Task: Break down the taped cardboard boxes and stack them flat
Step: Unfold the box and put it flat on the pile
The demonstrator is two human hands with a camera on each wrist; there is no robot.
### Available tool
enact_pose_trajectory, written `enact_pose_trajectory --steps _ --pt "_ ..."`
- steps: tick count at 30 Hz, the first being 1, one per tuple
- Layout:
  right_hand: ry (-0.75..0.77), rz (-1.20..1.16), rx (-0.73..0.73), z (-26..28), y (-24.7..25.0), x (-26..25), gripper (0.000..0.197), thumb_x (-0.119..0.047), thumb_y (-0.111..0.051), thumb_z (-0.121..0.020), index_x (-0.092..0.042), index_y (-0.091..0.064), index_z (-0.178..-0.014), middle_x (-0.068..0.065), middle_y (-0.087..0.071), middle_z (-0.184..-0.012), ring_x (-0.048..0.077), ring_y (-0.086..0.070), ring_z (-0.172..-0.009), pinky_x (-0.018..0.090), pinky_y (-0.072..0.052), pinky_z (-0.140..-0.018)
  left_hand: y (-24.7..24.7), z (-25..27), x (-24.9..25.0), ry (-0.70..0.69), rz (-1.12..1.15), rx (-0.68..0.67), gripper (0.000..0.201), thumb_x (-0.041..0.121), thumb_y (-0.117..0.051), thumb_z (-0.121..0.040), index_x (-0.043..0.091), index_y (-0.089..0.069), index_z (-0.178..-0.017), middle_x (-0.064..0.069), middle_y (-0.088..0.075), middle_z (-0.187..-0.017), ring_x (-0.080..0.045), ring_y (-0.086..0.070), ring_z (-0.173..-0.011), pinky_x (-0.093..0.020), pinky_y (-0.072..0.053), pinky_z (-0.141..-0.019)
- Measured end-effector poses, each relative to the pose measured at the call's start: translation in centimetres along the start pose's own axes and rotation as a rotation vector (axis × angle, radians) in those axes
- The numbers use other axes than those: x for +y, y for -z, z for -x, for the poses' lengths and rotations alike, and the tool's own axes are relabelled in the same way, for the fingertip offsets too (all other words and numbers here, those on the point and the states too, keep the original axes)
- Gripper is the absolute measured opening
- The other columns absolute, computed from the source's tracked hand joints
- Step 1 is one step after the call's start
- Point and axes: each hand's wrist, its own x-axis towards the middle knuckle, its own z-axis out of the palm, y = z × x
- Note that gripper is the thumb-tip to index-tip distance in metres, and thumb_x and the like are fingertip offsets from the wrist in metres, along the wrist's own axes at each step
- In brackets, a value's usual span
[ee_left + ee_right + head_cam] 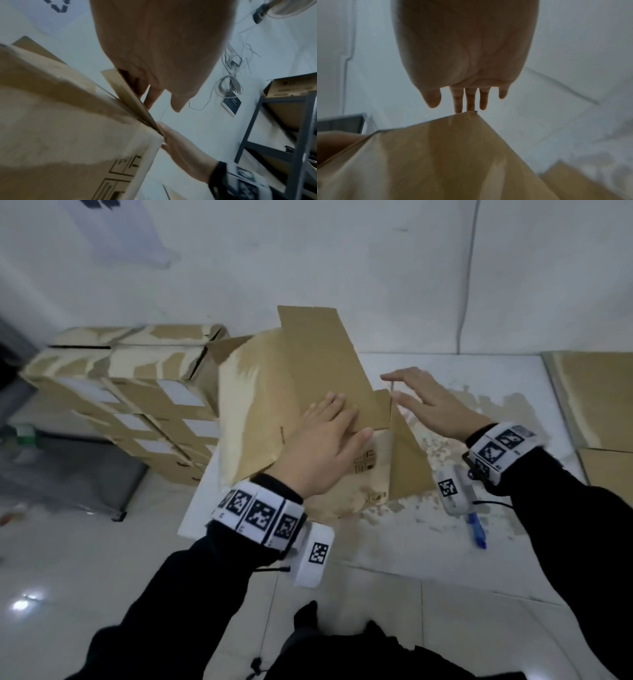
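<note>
A brown cardboard box [274, 392] with loose flaps stands tilted on the white table [428, 535]. My left hand [329, 443] lies flat on its top flap [342, 361], fingers straight and pressing down. My right hand [424, 402] hovers open just right of the box's corner, fingers spread, holding nothing. In the left wrist view the left hand [159, 54] sits over the flap edge [130, 100], with the right hand [185, 150] beyond it. In the right wrist view the straight fingers [471, 98] hang above the box corner [471, 113].
Several taped boxes [137, 405] are stacked at the left against the wall. Flattened cardboard [596, 398] lies at the table's right end. A blue-handled cutter [478, 529] and a white tagged device [455, 491] lie on the table near my right wrist. Metal shelving [291, 135] stands nearby.
</note>
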Motion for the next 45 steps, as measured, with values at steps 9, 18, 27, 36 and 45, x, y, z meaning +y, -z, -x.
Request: enact_pose_trajectory --steps 9,18,27,36,45 --pt "0.137 0.136 -0.105 8.8 1.4 -1.6 0.01 -0.015 -0.05 -0.096 -0.013 -0.058 -0.09 -0.006 -0.058 -0.084 0.006 -0.055 -0.077 0.021 -0.046 -0.068 -1.8 -0.6 0.9 0.263 -0.313 0.234 0.07 0.071 -0.032 -0.085 0.009 -0.045 -0.116 -0.017 -0.042 -0.139 -0.031 -0.031 -0.136 -0.048 -0.019 -0.112" --pt "-0.139 -0.185 -0.399 7.6 2.7 -3.6 0.031 -0.043 -0.039 -0.097 -0.027 -0.054 -0.119 -0.003 -0.062 -0.115 0.011 -0.066 -0.096 0.027 -0.056 -0.083 -1.3 0.0 -0.4 0.253 -0.293 0.027 0.094 0.068 -0.027 -0.07 0.026 -0.011 -0.152 -0.008 0.008 -0.16 -0.025 0.015 -0.146 -0.047 0.009 -0.117" --pt "-0.206 0.29 -0.048 -8.0 -5.9 -2.9 0.041 -0.021 -0.053 -0.09 -0.001 -0.039 -0.124 0.022 -0.058 -0.11 0.035 -0.059 -0.091 0.032 -0.042 -0.067 -1.5 2.7 -1.9 0.166 -0.24 0.028 0.099 0.07 -0.023 -0.062 0.029 -0.012 -0.152 -0.003 0.007 -0.161 -0.019 0.014 -0.147 -0.041 0.009 -0.118" --pt "-0.35 0.041 0.108 -4.0 0.1 4.0 0.02 -0.008 -0.04 -0.095 -0.005 -0.05 -0.112 0.022 -0.063 -0.089 0.033 -0.067 -0.069 0.046 -0.057 -0.068 -1.9 3.0 -2.4 0.112 -0.176 0.059 0.095 0.068 -0.027 -0.067 0.029 -0.014 -0.153 -0.001 0.004 -0.161 -0.017 0.013 -0.147 -0.039 0.009 -0.118" --pt "-0.399 -0.546 0.19 -6.7 1.3 2.3 0.007 -0.014 -0.05 -0.093 -0.018 -0.052 -0.088 0.004 -0.062 -0.093 0.021 -0.062 -0.098 0.039 -0.049 -0.097 -2.3 -1.8 -2.4 0.156 -0.258 0.022 0.095 0.07 -0.024 -0.068 0.029 -0.011 -0.152 -0.004 0.005 -0.161 -0.021 0.011 -0.147 -0.043 0.006 -0.118"
